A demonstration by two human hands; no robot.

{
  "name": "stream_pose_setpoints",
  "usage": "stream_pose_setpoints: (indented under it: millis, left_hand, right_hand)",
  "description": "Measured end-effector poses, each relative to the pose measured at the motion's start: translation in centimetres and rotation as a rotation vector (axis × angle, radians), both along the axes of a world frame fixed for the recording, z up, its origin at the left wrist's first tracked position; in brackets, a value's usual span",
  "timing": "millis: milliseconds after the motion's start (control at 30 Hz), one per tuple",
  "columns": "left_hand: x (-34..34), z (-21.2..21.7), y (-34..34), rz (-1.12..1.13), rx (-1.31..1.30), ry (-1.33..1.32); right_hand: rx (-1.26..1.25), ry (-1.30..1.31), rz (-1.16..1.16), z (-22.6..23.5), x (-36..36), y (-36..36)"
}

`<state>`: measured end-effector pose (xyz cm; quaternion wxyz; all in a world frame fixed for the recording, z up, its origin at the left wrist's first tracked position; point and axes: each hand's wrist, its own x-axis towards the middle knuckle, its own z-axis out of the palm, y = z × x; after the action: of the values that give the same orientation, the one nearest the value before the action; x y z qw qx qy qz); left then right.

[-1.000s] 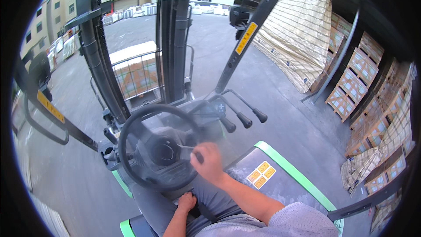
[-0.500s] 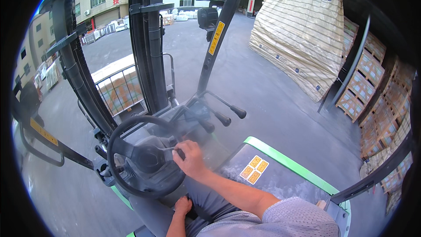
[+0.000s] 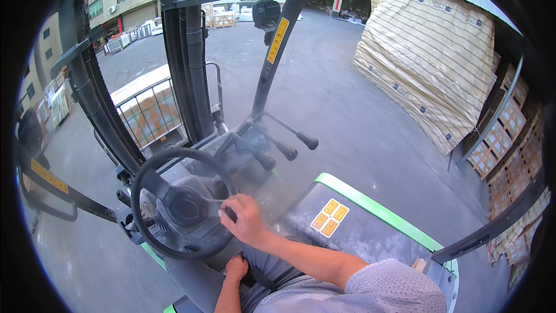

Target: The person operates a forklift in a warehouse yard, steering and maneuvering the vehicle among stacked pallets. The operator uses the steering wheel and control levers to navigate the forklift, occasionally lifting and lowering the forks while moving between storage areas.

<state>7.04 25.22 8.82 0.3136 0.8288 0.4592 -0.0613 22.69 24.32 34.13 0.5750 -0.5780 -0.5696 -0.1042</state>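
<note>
My right hand [image 3: 242,220] is closed around the black spinner knob [image 3: 230,214] on the right side of the forklift steering wheel [image 3: 136,211]. The wheel hub [image 3: 184,205] shows just left of that hand. My left hand [image 3: 236,268] rests low on my lap, its fingers curled. Whatever lies within those fingers is hidden; a dark strap [image 3: 263,279] runs close beside it. Several levers stand beyond the wheel, among them a black-knobbed lever [image 3: 307,141] that neither hand touches.
Ahead, the dark mast [image 3: 194,75] rises before a load guard [image 3: 149,113] with a crate behind it. At right stand a sheet-covered stack [image 3: 425,58] and stacked wooden crates [image 3: 512,179]. A work lamp [image 3: 266,14] sits by the front pillar [image 3: 284,29].
The covered stack has shifted right and appears larger, and more of the far building shows. The cab sits slightly further left in view. Both hands keep their places relative to wheel and lap.
</note>
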Motion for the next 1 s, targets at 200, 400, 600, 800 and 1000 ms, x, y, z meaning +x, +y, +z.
stream_pose_setpoints:
  millis: [200, 400, 600, 800, 1000]
  left_hand:
    - [-1.7, -0.8, 2.3, -0.036, -0.020, -0.088]
    - [-4.4, -2.6, 1.4, 0.036, 0.090, -0.367]
    - [-3.8, -3.7, 0.8, 0.069, 0.067, -0.341]
    - [-4.4, -3.4, -0.3, 0.107, 0.012, -0.228]
    - [-4.9, -6.9, -0.5, 0.095, -0.060, -0.180]
  right_hand:
    - [0.015, 0.059, 0.117, -3.2, -4.5, 0.7]
    - [-0.069, -0.021, 0.175, -5.1, -9.9, 0.6]
    - [-0.036, -0.052, 0.195, -5.8, -11.3, 0.2]
    - [-0.007, -0.116, 0.334, -5.3, -16.2, -0.5]
    - [-0.030, -0.232, 0.486, -4.2, -21.3, 1.4]
